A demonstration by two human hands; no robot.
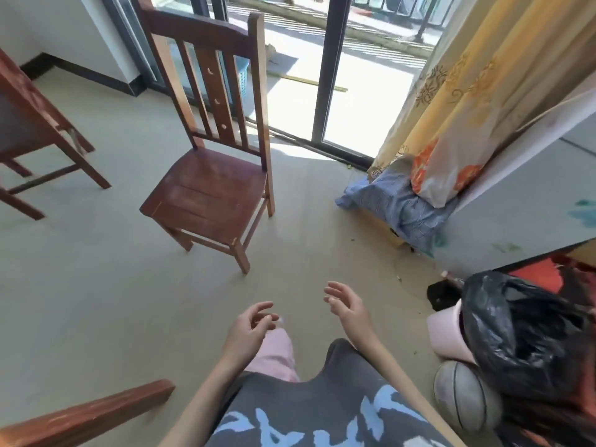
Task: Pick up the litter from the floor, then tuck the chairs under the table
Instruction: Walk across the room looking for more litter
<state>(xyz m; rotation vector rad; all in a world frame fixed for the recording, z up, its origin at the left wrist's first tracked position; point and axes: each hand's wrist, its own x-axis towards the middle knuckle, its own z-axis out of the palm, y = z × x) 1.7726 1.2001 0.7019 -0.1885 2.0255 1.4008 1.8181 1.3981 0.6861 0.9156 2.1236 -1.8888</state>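
Note:
A dark red wooden chair [209, 188] stands on the beige floor ahead of me, its slatted back toward the glass door. The seat and legs of a second wooden chair [35, 137] show at the left edge. A wooden rail [96, 414], perhaps part of the table or another chair, crosses the bottom left corner. My left hand [250, 327] and my right hand [346, 304] hover low in front of me, fingers apart and loosely curled, holding nothing. A pink bin lined with a black plastic bag [522, 333] sits at the right. I see no litter on the floor near my hands.
A sliding glass door [329, 75] opens onto a sunlit balcony. A yellow patterned curtain [467, 91] hangs at the right above a blue cloth bundle [396, 204] on a cardboard box. A grey ball [464, 395] lies beside the bin. A light wall panel [532, 204] runs along the right.

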